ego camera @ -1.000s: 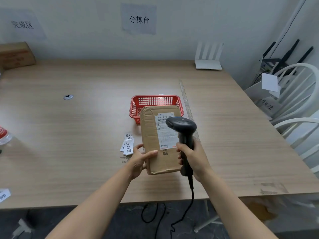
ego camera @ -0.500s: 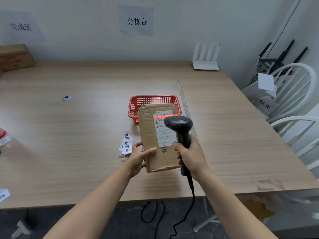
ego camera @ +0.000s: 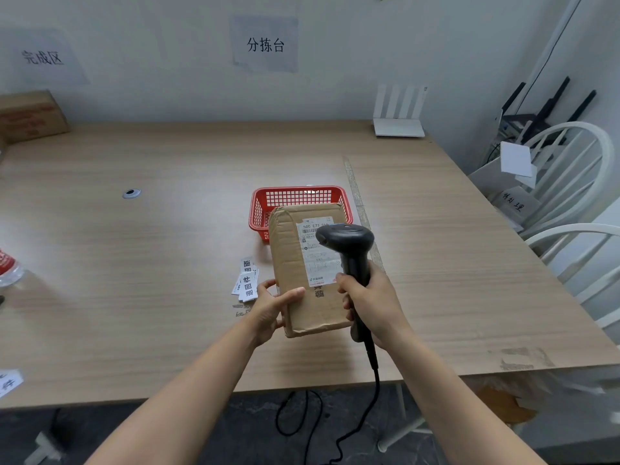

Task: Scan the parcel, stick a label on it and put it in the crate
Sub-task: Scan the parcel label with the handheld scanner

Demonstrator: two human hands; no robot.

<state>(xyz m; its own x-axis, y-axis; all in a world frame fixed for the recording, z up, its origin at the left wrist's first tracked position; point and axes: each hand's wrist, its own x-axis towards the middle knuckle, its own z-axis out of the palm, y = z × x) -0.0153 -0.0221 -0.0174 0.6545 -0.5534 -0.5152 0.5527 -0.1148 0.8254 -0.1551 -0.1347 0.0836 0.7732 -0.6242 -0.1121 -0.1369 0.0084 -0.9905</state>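
Both hands are occupied: the parcel (ego camera: 310, 270) is gripped at its lower left edge by the left hand (ego camera: 270, 305), raised before the red crate (ego camera: 299, 205) at twelve o'clock, while the scanner (ego camera: 349, 260) is clasped in the right hand (ego camera: 372, 302). Its head should be aimed squarely at the shipping label (ego camera: 317, 251), with the parcel kept steady. Loose labels (ego camera: 247, 280) lie at nine o'clock.

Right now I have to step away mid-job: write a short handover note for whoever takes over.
Left hand: holds the parcel by its near left corner, raised above the table.
Right hand: grips the scanner, head aimed at the parcel's shipping label.
Crate: red, just behind the parcel; what it holds is hidden.
Labels: small pile on the table left of the parcel.
Done: parcel picked up, scanner on it; no beam shows, so confirm the scan.
Left: stick a label on, put the parcel in the crate.
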